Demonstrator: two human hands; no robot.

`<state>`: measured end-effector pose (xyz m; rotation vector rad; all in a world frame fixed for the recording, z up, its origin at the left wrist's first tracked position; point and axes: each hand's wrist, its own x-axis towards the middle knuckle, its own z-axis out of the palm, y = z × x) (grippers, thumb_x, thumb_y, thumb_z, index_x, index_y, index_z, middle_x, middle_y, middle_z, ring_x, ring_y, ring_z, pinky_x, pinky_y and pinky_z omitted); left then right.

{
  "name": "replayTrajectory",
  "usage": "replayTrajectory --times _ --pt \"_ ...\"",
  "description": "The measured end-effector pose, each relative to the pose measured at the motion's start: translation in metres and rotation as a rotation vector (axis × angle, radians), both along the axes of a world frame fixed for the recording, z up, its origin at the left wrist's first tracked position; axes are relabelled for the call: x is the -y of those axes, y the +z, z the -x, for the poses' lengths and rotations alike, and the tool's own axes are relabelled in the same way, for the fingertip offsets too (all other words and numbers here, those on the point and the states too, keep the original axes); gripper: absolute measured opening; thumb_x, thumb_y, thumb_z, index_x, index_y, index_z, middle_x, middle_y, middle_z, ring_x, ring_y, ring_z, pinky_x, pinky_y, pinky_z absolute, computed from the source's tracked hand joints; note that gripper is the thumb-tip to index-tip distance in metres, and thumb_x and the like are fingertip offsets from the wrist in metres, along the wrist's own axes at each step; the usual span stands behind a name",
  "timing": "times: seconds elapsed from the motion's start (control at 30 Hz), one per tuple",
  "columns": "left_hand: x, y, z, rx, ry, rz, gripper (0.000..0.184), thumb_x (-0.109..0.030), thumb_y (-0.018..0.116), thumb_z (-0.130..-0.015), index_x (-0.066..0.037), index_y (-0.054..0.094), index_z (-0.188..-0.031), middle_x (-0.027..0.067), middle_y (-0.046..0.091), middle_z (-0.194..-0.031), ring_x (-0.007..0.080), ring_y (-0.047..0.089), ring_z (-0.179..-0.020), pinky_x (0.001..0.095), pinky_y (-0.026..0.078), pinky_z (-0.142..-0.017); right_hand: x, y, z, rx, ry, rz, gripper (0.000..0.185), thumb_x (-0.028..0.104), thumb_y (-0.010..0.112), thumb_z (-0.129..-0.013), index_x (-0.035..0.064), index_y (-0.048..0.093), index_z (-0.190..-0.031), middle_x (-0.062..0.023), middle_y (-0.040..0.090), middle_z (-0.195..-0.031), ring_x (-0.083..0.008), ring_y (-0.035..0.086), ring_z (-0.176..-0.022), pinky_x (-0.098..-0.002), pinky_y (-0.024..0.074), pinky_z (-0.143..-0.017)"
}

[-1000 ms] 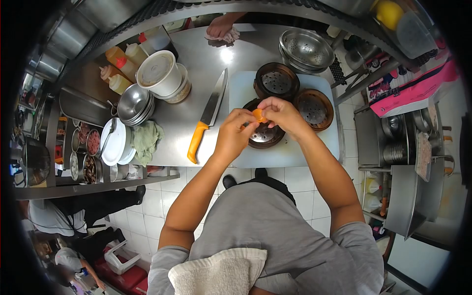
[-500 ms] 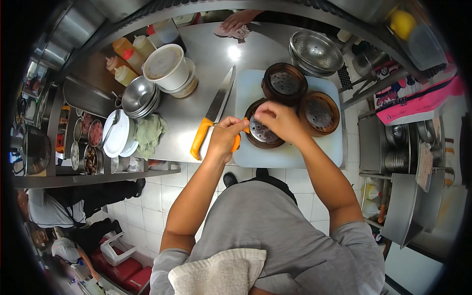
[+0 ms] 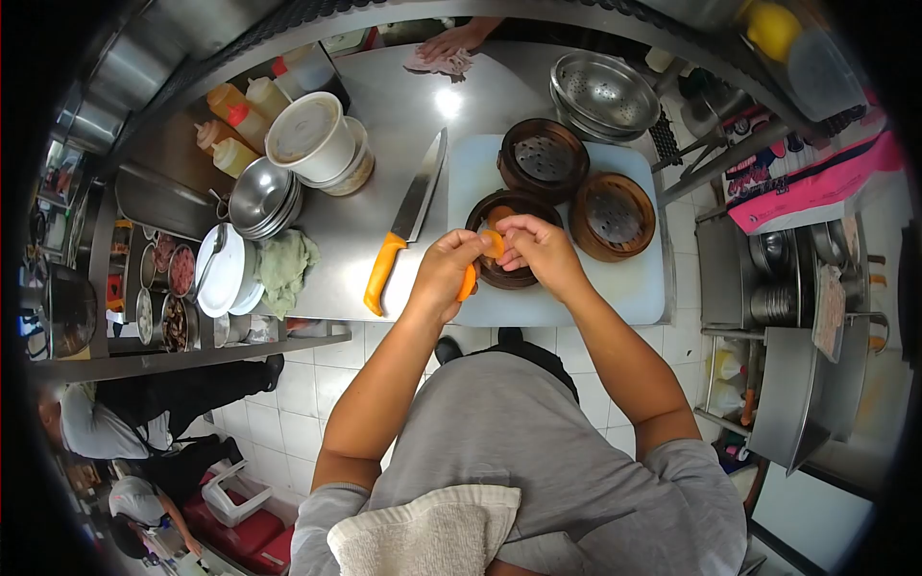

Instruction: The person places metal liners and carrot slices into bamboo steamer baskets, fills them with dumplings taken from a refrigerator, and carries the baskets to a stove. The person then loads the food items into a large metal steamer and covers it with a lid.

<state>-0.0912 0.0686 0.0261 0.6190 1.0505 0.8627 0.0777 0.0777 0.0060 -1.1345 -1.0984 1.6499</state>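
My left hand point(image 3: 448, 271) is closed around several thin orange slices that look like carrot, with one slice point(image 3: 494, 244) sticking up between thumb and finger. More orange point(image 3: 468, 284) shows under its curled fingers. My right hand point(image 3: 544, 257) meets it from the right, its fingertips pinching at the edge of that upper slice. Both hands are over the near side of a dark round wooden steamer basket point(image 3: 506, 279). Inside that basket lies an orange piece point(image 3: 500, 217), partly hidden by my fingers.
Two more steamer baskets, one behind point(image 3: 545, 159) and one at right point(image 3: 613, 217), hold perforated metal plates on the white cutting board point(image 3: 615, 300). A yellow-handled knife point(image 3: 387, 273) lies left of the board. Colanders point(image 3: 607, 94) stand behind. Across the counter, another person's hand point(image 3: 455, 40) presses a cloth.
My right hand has moved left from over the near basket to the slices at my left hand. An orange piece now shows in that basket. The view has shifted slightly.
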Motion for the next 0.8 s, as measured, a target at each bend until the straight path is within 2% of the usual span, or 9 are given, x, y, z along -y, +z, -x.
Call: replayTrajectory --times 0.17,0.23,0.27,0.4,0.47,0.5,0.63,0.7,0.8 --pt "0.000 0.002 -0.008 0.002 -0.033 -0.035 0.012 -0.017 0.060 -0.087 -0.008 0.056 -0.081 0.0007 0.058 -0.072 0.0049 0.046 -0.050 0.0215 0.033 -0.038 -0.006 -0.004 -0.013 0.039 0.001 -0.084 0.019 0.012 0.057 -0.087 -0.0005 0.059 -0.101 -0.0067 0.064 -0.088 -0.0115 0.061 -0.074 -0.0245 0.0514 -0.065" --pt "0.002 0.002 -0.012 -0.059 -0.008 -0.098 0.018 -0.026 0.061 -0.087 -0.010 0.056 -0.083 -0.0006 0.057 -0.071 0.0057 0.045 -0.049 0.0207 0.034 -0.039 -0.015 0.001 -0.023 0.338 0.011 -0.183 0.017 0.013 0.060 -0.084 0.0010 0.062 -0.097 -0.0054 0.065 -0.084 -0.0114 0.061 -0.073 -0.0268 0.0509 -0.065" --pt "0.002 0.001 -0.010 -0.056 -0.008 -0.095 0.018 -0.026 0.061 -0.087 -0.010 0.056 -0.083 -0.0006 0.057 -0.071 0.0057 0.045 -0.049 0.0207 0.034 -0.039 -0.019 0.005 -0.029 0.602 -0.021 -0.357 0.015 0.012 0.062 -0.080 0.0019 0.063 -0.091 -0.0087 0.066 -0.080 -0.0169 0.063 -0.071 -0.0308 0.0500 -0.065" --pt "0.007 -0.008 0.009 0.040 0.138 0.170 0.023 -0.032 0.053 -0.092 -0.010 0.057 -0.084 0.0023 0.060 -0.078 0.0111 0.051 -0.057 0.0258 0.042 -0.048 -0.030 0.004 -0.037 0.758 0.045 -0.420 0.013 0.013 0.060 -0.079 0.0033 0.064 -0.087 -0.0141 0.066 -0.079 -0.0269 0.064 -0.073 -0.0358 0.0493 -0.067" --pt "0.012 -0.014 0.017 0.209 0.209 0.230 0.021 -0.028 0.050 -0.093 -0.008 0.057 -0.087 0.0059 0.060 -0.083 0.0166 0.059 -0.071 0.0325 0.051 -0.061 -0.033 0.004 -0.032 1.018 0.116 -0.426 0.015 0.016 0.057 -0.080 0.0051 0.064 -0.087 -0.0152 0.065 -0.082 -0.0320 0.063 -0.075 -0.0388 0.0489 -0.069" --pt "0.014 -0.013 0.017 0.211 0.213 0.231 0.021 -0.028 0.050 -0.093 -0.008 0.057 -0.087 0.0059 0.060 -0.083 0.0166 0.059 -0.071 0.0325 0.051 -0.061 -0.033 0.004 -0.030 1.147 0.152 -0.429 0.016 0.018 0.055 -0.080 0.0061 0.064 -0.088 -0.0158 0.065 -0.083 -0.0346 0.062 -0.076 -0.0404 0.0487 -0.070" --pt "0.020 -0.002 0.011 0.318 0.305 0.178 0.015 -0.013 0.045 -0.093 -0.004 0.049 -0.104 0.0119 0.057 -0.099 0.0234 0.061 -0.089 0.0414 0.051 -0.080 -0.028 0.014 -0.025 1.188 0.079 -0.548 0.017 0.020 0.060 -0.079 0.0051 0.063 -0.088 -0.0164 0.064 -0.082 -0.0346 0.062 -0.075 -0.0395 0.0491 -0.070" --pt "0.021 -0.002 0.010 0.330 0.302 0.157 0.018 -0.008 0.043 -0.092 -0.003 0.045 -0.110 0.0139 0.055 -0.107 0.0246 0.059 -0.093 0.0434 0.049 -0.087 -0.019 0.031 -0.020 0.779 0.144 -0.370 0.022 0.022 0.063 -0.082 0.0011 0.061 -0.088 -0.0083 0.063 -0.076 -0.0154 0.061 -0.064 -0.0298 0.0487 -0.056" --pt "0.019 -0.007 0.005 0.334 0.261 0.077 0.023 -0.004 0.043 -0.091 -0.004 0.041 -0.114 0.0157 0.055 -0.108 0.0235 0.058 -0.097 0.0398 0.049 -0.087 -0.003 0.049 0.001 0.590 0.264 -0.101 0.023 0.023 0.066 -0.082 0.0011 0.059 -0.087 -0.0034 0.061 -0.075 -0.0087 0.058 -0.063 -0.0237 0.0479 -0.052"
